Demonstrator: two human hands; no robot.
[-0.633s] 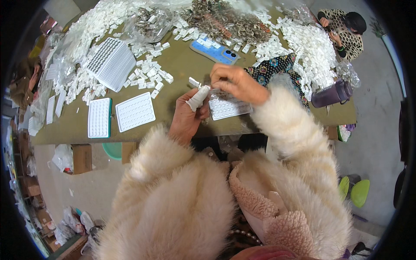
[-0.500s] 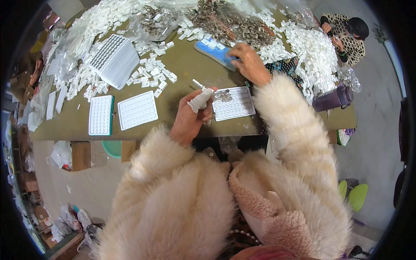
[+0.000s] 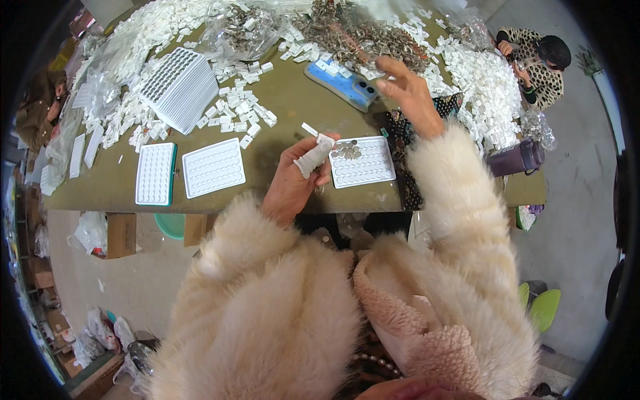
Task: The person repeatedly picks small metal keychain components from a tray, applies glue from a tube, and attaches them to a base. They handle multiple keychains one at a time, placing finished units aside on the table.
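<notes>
Honestly, that's a neat left-hand pinch

Your left hand (image 3: 301,179) grips a white piece (image 3: 309,130) mid-frame, probably end-out to keep its tip clear. The tray (image 3: 365,175) sits just beside, likely so its metal bits (image 3: 347,149) are handy. Your right hand (image 3: 412,99), upper centre, is loosely spread; can't tell what's under the palm. White wrapping (image 3: 312,160) hides the pinch itself.

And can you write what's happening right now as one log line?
left hand: holds white piece | right hand: open, near blue phone | white tray: metal bits on it
</notes>
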